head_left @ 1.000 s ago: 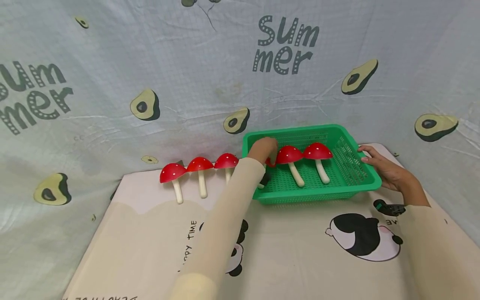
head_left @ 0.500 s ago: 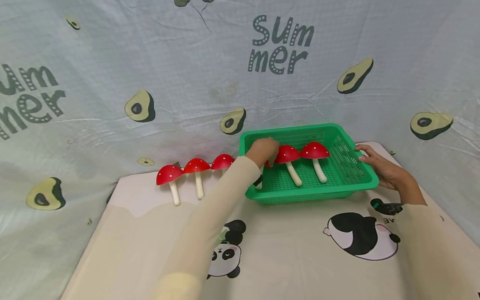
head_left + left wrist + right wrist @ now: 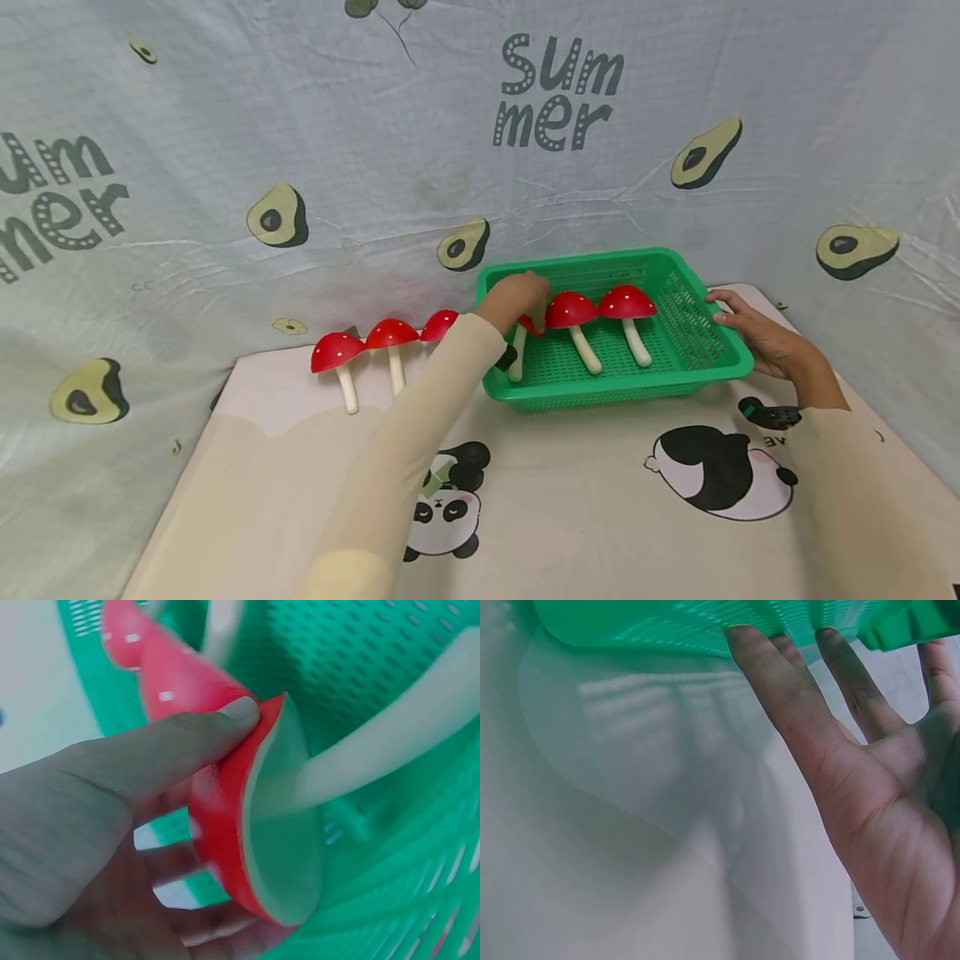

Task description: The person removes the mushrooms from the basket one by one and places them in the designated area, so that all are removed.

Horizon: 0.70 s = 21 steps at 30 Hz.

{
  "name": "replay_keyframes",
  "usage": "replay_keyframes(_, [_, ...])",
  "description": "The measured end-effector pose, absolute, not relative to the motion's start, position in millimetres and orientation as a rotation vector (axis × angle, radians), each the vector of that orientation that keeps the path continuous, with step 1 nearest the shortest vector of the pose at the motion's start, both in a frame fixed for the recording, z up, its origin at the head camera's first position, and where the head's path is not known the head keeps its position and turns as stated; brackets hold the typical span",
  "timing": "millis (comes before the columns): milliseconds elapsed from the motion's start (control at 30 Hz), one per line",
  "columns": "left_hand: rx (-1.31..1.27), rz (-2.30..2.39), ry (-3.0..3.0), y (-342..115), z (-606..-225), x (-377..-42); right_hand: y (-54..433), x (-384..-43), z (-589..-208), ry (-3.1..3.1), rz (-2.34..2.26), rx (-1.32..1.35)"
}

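Note:
In the head view my left hand point(image 3: 519, 300) is inside the left end of a green plastic basket point(image 3: 611, 390). It grips the red cap of a toy mushroom point(image 3: 518, 354) whose pale stem points toward me. Thumb on one side and fingers on the other hold the white-dotted cap point(image 3: 225, 817) in the left wrist view; its hollow underside shows. Beside it in the basket lie two more toy mushrooms, a middle one point(image 3: 572, 311) and a right one point(image 3: 628, 303). My right hand point(image 3: 772, 340) touches the basket's right end with extended fingers point(image 3: 780, 690).
Left of the basket, toy mushrooms lie in a row on the table: one at the far left point(image 3: 337, 353), one in the middle point(image 3: 393, 335) and one point(image 3: 438, 325) partly behind my left sleeve. A patterned cloth wall point(image 3: 375, 183) rises behind the table.
My left hand has shifted slightly left within the basket, and more of the gripped mushroom's stem shows. My right hand stays at the basket's end. The whole view has drifted slightly.

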<state>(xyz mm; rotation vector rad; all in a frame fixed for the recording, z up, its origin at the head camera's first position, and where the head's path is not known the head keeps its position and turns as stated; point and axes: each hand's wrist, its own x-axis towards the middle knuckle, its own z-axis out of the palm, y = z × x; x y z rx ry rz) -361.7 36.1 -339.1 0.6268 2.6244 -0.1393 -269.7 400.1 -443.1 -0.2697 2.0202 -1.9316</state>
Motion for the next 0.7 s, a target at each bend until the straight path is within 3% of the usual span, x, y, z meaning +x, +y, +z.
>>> replay_keyframes(167, [0.604, 0.073, 2.691, 24.9, -328.4, -365.2, 399.6, -269.4, -443.6, 2.012, -1.947, -0.269])
replay_keyframes(367, [0.754, 0.423, 2.758, -0.5, -315.2, -358.5, 398.8, -269.1, -443.6, 2.016, -1.958, -0.262])
replay_keyframes(700, [0.715, 0.842, 2.631, -32.7, -315.8, -349.5, 398.7, -269.7, -443.3, 2.002, -1.956, -0.282])
